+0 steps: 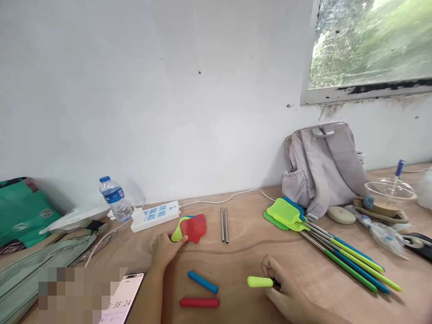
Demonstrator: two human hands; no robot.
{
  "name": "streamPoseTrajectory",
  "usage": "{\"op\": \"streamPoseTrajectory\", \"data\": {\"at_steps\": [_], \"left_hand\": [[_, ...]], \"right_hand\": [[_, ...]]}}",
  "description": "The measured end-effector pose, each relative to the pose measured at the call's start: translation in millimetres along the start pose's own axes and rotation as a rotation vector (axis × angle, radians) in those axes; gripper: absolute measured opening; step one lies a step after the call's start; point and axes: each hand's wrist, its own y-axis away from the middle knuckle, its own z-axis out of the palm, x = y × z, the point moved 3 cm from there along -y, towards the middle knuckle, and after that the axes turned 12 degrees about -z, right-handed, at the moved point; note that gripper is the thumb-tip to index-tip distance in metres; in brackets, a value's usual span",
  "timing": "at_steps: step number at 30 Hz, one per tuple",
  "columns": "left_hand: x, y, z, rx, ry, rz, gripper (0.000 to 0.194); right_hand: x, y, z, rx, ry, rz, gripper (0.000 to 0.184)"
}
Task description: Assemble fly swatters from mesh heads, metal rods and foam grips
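Observation:
My left hand (164,249) rests on the wooden table (243,265), its fingertips on a small stack of loose swatter heads (191,227), red on top with yellow-green and blue under it. My right hand (285,290) pinches the end of a yellow-green handle grip (259,281) lying on the table. A blue grip (203,282) and a red grip (199,302) lie between my hands. Two bare metal rods (224,224) lie side by side beyond them.
Several assembled fly swatters (332,249) lie at the right. A grey backpack (322,166) leans on the wall. A power strip (154,215), water bottle (114,198), phone (123,299), green bags (23,211) and a clear bowl (389,193) ring the work area.

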Motion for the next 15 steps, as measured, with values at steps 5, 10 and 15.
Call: {"op": "streamPoseTrajectory", "data": {"at_steps": [5, 10, 15], "left_hand": [[-7.5, -5.0, 2.4, -0.074, 0.305, 0.018, 0.037], [-10.8, -10.5, 4.5, -0.068, 0.526, -0.006, 0.022], [-15.3, -17.3, 1.9, 0.071, 0.551, -0.107, 0.02]], "right_hand": [[0.7, 0.4, 0.0, 0.024, -0.002, -0.011, 0.022], [-2.9, -2.2, -0.6, 0.052, -0.009, -0.024, 0.018], [-5.7, -4.3, -0.9, 0.053, -0.001, -0.02, 0.017]]}}
